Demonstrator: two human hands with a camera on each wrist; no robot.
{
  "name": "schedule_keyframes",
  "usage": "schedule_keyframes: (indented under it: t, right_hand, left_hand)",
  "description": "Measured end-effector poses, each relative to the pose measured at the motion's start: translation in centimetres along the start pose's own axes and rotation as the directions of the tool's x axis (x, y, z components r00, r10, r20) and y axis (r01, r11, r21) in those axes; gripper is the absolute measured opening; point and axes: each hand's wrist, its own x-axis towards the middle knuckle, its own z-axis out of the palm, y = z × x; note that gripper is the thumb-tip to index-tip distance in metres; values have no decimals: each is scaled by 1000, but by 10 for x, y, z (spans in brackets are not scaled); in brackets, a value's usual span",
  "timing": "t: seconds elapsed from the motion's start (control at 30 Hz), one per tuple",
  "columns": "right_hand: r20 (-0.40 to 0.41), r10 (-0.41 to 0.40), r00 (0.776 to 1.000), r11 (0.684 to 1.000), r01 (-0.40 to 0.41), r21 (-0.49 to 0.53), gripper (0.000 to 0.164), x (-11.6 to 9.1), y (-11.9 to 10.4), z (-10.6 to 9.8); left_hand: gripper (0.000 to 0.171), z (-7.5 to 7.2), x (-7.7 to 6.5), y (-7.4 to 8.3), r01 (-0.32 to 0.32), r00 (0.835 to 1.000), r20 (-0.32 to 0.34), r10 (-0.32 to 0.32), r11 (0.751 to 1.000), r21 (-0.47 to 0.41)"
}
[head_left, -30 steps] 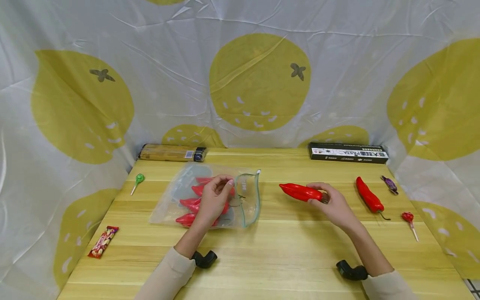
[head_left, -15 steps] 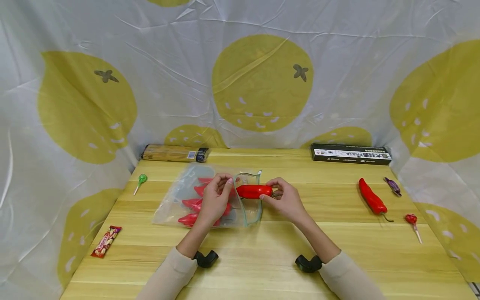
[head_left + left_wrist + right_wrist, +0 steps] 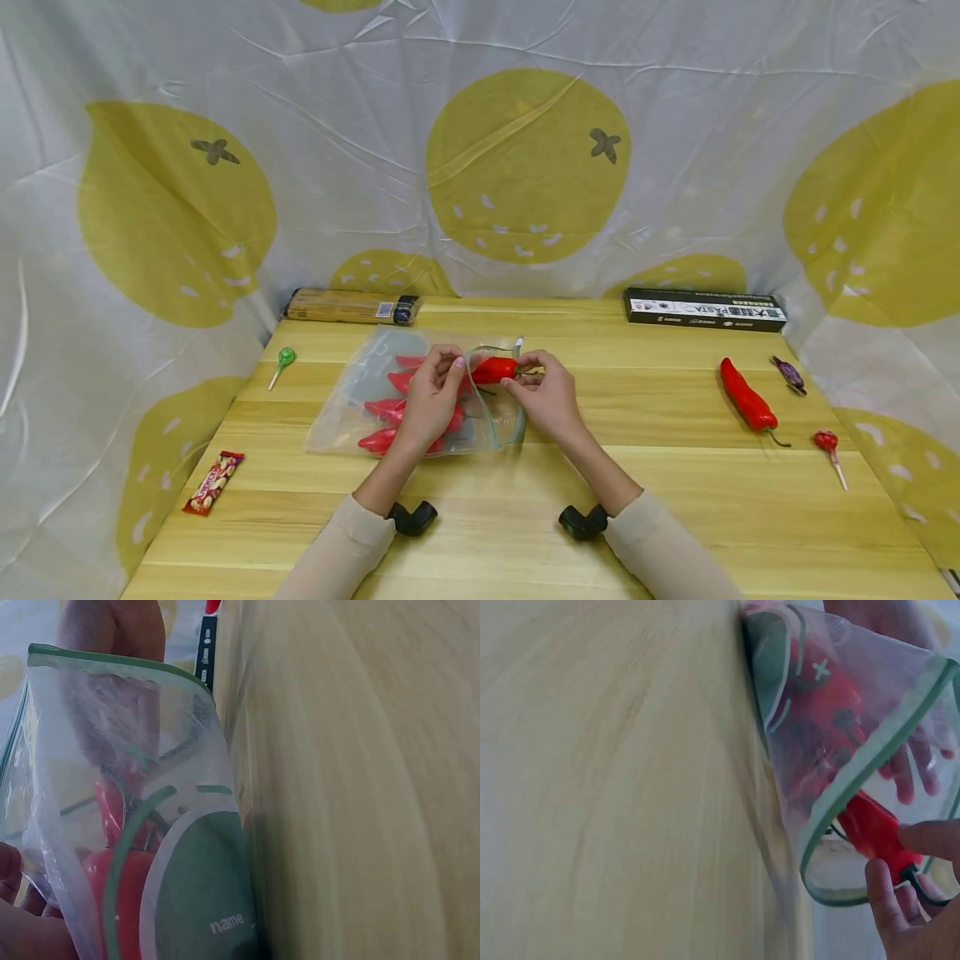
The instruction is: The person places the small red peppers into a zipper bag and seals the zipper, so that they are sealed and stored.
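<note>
A clear zip bag [image 3: 341,417] with a green-edged mouth lies on the table, its mouth held open toward the right. Several red chili peppers [image 3: 384,410] show through its plastic. My left hand [image 3: 431,396] pinches the upper film of the bag near the mouth. With thumb and fingertips, my right hand [image 3: 549,393] holds another red chili pepper [image 3: 874,825] by its stem end. That pepper's tip is inside the bag mouth, and its stem end is still at the opening. In the left wrist view, the bag's printed label [image 3: 202,892] faces the camera.
One loose red chili pepper [image 3: 747,398] lies at the right, near a purple-wrapped candy [image 3: 789,375] and a red lollipop [image 3: 827,446]. A green lollipop [image 3: 285,358] and a snack bar [image 3: 213,483] lie left. A noodle pack [image 3: 341,306] and black pasta box [image 3: 705,309] stand at the back.
My right hand has moved left with the pepper, from over the open table into the bag's mouth. My left hand keeps its grip on the bag.
</note>
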Motion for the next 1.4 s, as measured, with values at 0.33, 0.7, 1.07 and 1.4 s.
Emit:
schedule_keyframes:
  t: [0.33,0.7,1.07,1.4]
  right_hand:
    - [116,10,993,999,-14,36,48,2,5,-8]
    - [170,51,984,992,-70,105,34,-26,-13,-45]
    - [266,-20,964,981,-33,193,53,-28,-9,-29]
    - [327,-105,939,946,-6,323,62,-12,-7,-3]
  left_hand:
    - [20,2,0,-2,14,999,31,-15,1000,27]
    - [16,-5,-7,32,95,993,66,-96,995,21]
    - [28,-5,3,-2,82,996,25,-81,996,-37]
    - [32,-2,3,-2,71,997,33,-67,990,-118]
